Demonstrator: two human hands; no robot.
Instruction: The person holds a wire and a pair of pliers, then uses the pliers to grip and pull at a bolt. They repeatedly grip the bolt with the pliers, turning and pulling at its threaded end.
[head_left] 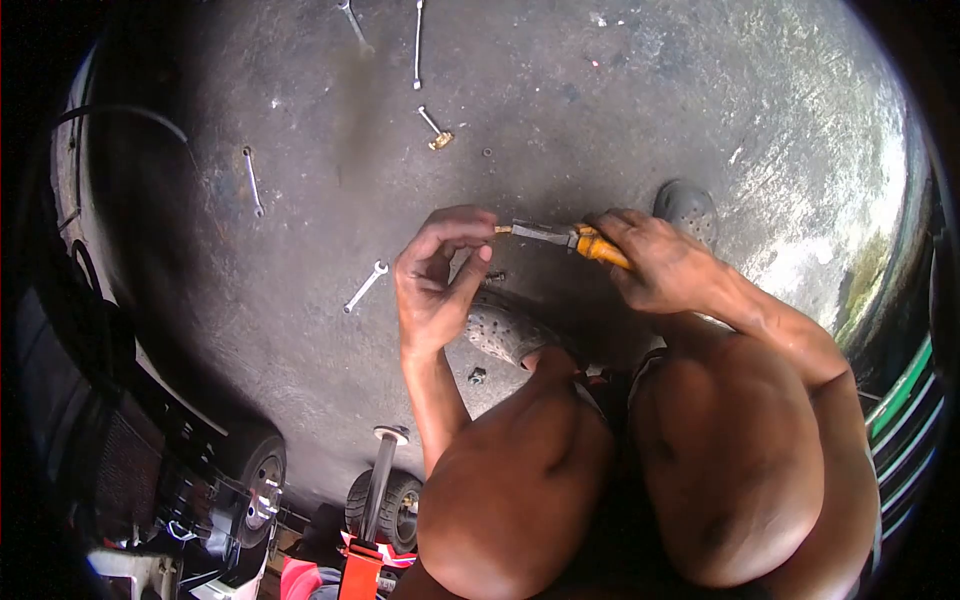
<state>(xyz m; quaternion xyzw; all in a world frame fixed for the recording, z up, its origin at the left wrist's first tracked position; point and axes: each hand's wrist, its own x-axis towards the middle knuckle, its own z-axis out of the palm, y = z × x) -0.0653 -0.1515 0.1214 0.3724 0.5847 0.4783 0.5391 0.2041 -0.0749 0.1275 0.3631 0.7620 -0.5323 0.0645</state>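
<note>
My right hand (655, 258) is closed around the yellow handle of pliers (545, 233), their grey jaws pointing left. At the jaw tips is a small brass piece (503, 229). My left hand (440, 265) has its fingers curled, and their tips meet the other end of that piece; the thumb is held a little below. Exactly how the fingers pinch it is partly hidden. On the floor beneath the hands lies a small dark metal part (496, 277).
Several wrenches lie on the concrete floor, among them an open-end wrench (366, 287) and a combination wrench (253, 182). Farther off are a brass fitting (440, 140) and a nut (488, 152). A red jack (362, 570) and a vehicle wheel (262, 485) stand lower left.
</note>
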